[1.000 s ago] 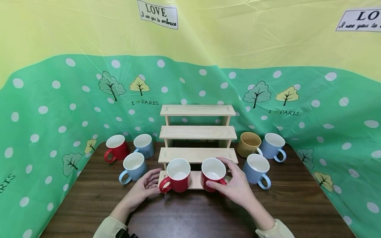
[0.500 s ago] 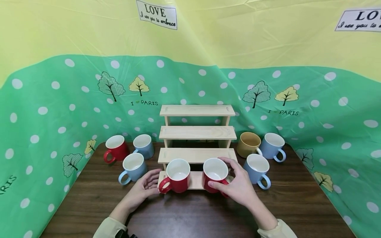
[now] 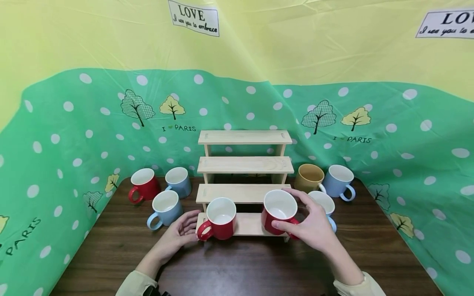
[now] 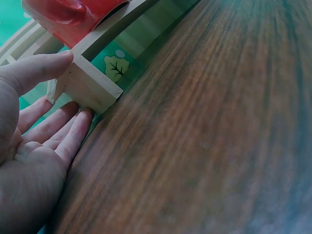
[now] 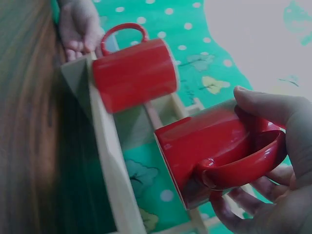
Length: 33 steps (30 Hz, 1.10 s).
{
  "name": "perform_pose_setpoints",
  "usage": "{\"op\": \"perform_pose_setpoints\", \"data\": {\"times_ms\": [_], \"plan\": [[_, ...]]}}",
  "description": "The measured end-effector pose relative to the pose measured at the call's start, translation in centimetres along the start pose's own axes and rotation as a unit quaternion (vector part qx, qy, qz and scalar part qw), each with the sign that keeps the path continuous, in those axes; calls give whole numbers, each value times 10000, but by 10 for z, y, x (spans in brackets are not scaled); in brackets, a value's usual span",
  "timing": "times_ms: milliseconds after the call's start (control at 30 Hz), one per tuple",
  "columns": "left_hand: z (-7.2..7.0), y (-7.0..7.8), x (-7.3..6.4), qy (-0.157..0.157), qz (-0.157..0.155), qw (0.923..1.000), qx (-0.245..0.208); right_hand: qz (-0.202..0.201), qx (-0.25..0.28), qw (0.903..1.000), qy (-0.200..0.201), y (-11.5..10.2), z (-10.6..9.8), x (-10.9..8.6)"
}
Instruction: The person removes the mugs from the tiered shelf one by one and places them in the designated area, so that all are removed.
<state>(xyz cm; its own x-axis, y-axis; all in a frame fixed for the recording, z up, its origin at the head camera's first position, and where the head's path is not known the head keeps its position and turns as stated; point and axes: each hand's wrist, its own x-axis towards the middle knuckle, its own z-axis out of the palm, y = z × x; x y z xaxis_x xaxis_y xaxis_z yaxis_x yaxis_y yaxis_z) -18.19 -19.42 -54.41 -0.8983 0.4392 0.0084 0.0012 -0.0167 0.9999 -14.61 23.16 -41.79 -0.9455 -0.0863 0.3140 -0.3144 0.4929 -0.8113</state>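
Observation:
A red mug (image 3: 270, 222) with a white inside is in my right hand (image 3: 314, 224), thumb and fingers round its side by the handle. It is raised over the right end of the lowest step of a pale wooden step rack (image 3: 246, 164); the right wrist view shows a gap under its base. Another red mug (image 3: 225, 231) stands upright on that step's left part, handle toward the front left. My left hand (image 3: 177, 234) holds the left end of the lowest step, thumb at the front corner (image 4: 73, 61) and fingers along the end panel.
On the table (image 3: 229, 271) at left stand a red mug (image 3: 149, 187) and two blue mugs (image 3: 170, 209). At right are a mustard mug (image 3: 307, 183) and two blue mugs (image 3: 337, 185), the nearer partly hidden by my right hand. A printed cloth (image 3: 237, 98) hangs behind.
My right hand has lifted the red mug off the lowest step and moved it right, now overlapping the nearer blue mug. My left hand and the other red mug stay put.

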Motion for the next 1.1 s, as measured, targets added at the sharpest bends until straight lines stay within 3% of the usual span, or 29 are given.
{"op": "perform_pose_setpoints", "data": {"times_ms": [267, 533, 1100], "plan": [[-1, -1, 0, 14, -11, 10000, 38, 161, -151, 9997, 138, -5, -25, 1], [0, 0, 0, 12, 14, 10000, 34, 174, -219, 9982, 522, -2, -43, 2], [1, 2, 0, 93, -70, 9999, 94, 316, -472, 9922, 1105, 9, -66, 4]]}}
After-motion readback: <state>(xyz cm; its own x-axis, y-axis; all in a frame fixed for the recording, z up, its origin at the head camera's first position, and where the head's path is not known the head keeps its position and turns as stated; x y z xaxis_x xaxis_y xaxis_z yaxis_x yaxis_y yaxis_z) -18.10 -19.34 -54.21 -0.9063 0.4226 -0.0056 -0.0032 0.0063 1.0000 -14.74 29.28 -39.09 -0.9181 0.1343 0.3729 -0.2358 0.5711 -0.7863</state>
